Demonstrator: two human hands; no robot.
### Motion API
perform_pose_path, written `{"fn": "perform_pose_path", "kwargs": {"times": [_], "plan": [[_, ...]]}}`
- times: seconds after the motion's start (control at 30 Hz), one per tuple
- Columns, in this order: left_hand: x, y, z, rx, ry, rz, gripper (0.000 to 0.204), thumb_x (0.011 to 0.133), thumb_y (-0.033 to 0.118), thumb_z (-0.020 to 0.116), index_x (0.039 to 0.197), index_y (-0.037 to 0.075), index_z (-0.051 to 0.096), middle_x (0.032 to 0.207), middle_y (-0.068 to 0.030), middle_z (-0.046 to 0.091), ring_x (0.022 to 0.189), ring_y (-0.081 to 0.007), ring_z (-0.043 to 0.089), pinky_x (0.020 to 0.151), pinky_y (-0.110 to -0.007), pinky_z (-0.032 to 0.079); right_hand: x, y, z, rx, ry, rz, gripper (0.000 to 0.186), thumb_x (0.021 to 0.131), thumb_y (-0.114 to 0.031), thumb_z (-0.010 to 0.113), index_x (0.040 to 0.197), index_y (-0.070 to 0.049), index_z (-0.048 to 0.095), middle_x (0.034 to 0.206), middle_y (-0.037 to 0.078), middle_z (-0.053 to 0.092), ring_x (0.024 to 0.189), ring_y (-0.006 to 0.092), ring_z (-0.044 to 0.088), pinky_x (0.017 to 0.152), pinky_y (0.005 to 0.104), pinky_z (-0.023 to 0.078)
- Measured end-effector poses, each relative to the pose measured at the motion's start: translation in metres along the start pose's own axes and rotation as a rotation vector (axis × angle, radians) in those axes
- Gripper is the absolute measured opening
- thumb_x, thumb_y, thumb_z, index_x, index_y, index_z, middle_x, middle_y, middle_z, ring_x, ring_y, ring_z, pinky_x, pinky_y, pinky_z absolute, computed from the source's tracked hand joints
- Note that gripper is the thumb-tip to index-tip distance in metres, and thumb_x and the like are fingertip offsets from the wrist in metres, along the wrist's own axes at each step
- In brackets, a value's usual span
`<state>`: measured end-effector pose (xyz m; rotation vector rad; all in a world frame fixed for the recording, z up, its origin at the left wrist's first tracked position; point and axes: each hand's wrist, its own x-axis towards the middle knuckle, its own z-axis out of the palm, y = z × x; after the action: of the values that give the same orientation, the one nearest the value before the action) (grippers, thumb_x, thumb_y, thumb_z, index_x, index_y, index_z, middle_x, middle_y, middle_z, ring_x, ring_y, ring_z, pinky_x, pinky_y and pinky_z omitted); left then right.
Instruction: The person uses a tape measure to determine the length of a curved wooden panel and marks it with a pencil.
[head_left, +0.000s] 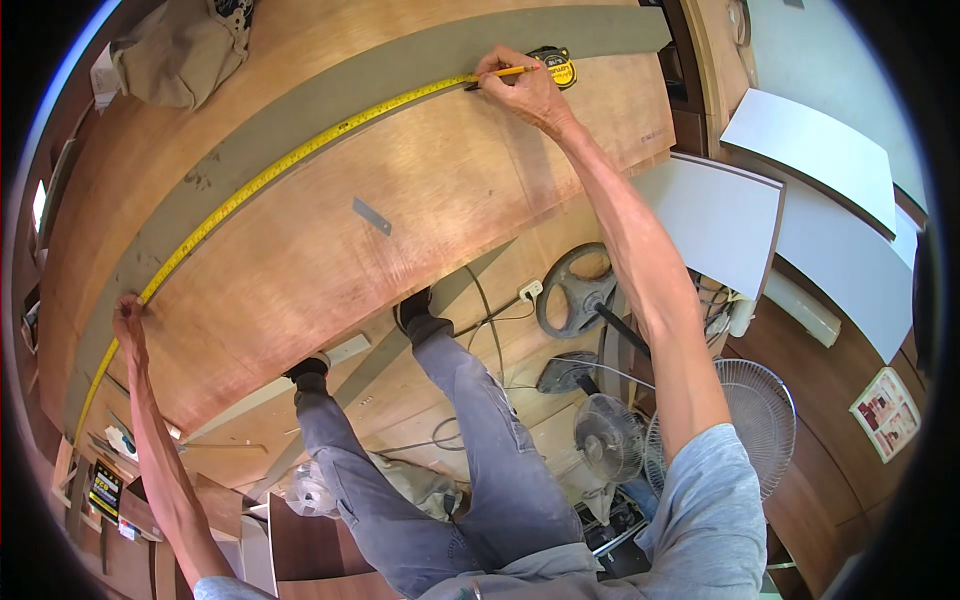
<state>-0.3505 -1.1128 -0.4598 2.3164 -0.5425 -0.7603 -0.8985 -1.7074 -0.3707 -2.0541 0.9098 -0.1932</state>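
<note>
A yellow tape measure blade [300,152] runs along a long grey-green strip [225,150] beside a plywood sheet [430,165]. Its yellow and black case [558,66] rests at the far right, just beyond my right hand [525,97]. That hand is closed around a yellow pencil [512,71], its tip hidden by the fingers, next to the blade. At the near left end, my left hand [129,318] has its fingers closed on the tape blade, which continues past it. A small grey metal plate [372,216] lies on the plywood.
A beige cloth [185,55] lies at the far left. Below the plywood are my legs, cables and a white socket block [530,291]. Fans [608,437] and a wheel-shaped base [582,290] stand under my right arm. White panels [815,150] are stacked at right.
</note>
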Motion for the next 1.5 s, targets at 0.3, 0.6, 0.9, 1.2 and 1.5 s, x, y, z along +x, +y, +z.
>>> {"fn": "perform_pose_path", "kwargs": {"times": [0.3,0.6,0.9,1.2,1.5], "plan": [[-0.001,0.003,0.001,0.050,0.022,-0.004,0.004,0.091,0.010,0.061,0.094,0.007,0.060,0.085,0.0046,0.053,0.079,-0.0069,0.047,0.075,-0.022,0.039,0.001,0.003,0.002,0.008,0.042,-0.005,0.020,0.078,-0.022,0.059,0.086,-0.004,0.063,0.077,0.006,0.067,0.069,0.0175,0.061,0.067,0.0300,0.049],[-0.006,0.011,0.002,-0.006,0.002,-0.047,0.006,0.091,0.010,0.061,0.095,0.006,0.060,0.085,0.0031,0.054,0.078,-0.0077,0.049,0.073,-0.023,0.040,0.001,0.004,0.001,-0.039,-0.029,-0.030,0.020,0.082,-0.018,0.057,0.088,0.001,0.060,0.082,0.005,0.065,0.074,0.0117,0.060,0.071,0.0273,0.051],[-0.005,0.005,-0.001,-0.027,0.006,-0.030,0.005,0.092,0.009,0.060,0.096,0.006,0.060,0.085,0.0033,0.054,0.080,-0.0075,0.048,0.075,-0.023,0.039,0.001,0.006,0.004,-0.047,-0.005,-0.071,0.019,0.083,-0.018,0.059,0.088,0.001,0.061,0.081,0.004,0.065,0.073,0.0107,0.059,0.069,0.0272,0.051],[-0.006,0.004,-0.001,-0.020,0.005,0.000,0.006,0.092,0.010,0.061,0.095,0.006,0.060,0.085,0.0039,0.054,0.079,-0.0073,0.048,0.074,-0.022,0.038,0.001,-0.002,0.006,-0.046,0.062,-0.080,0.017,0.078,-0.019,0.062,0.082,-0.003,0.065,0.076,0.010,0.068,0.066,0.0193,0.063,0.064,0.0318,0.049],[-0.007,0.009,0.000,0.024,0.010,0.017,0.008,0.092,0.013,0.062,0.096,0.007,0.060,0.085,0.0041,0.054,0.080,-0.0074,0.047,0.074,-0.023,0.038,0.001,0.004,0.008,-0.019,0.064,-0.078,0.017,0.078,-0.019,0.062,0.081,-0.002,0.065,0.076,0.010,0.068,0.065,0.0190,0.063,0.063,0.0318,0.049]]}}
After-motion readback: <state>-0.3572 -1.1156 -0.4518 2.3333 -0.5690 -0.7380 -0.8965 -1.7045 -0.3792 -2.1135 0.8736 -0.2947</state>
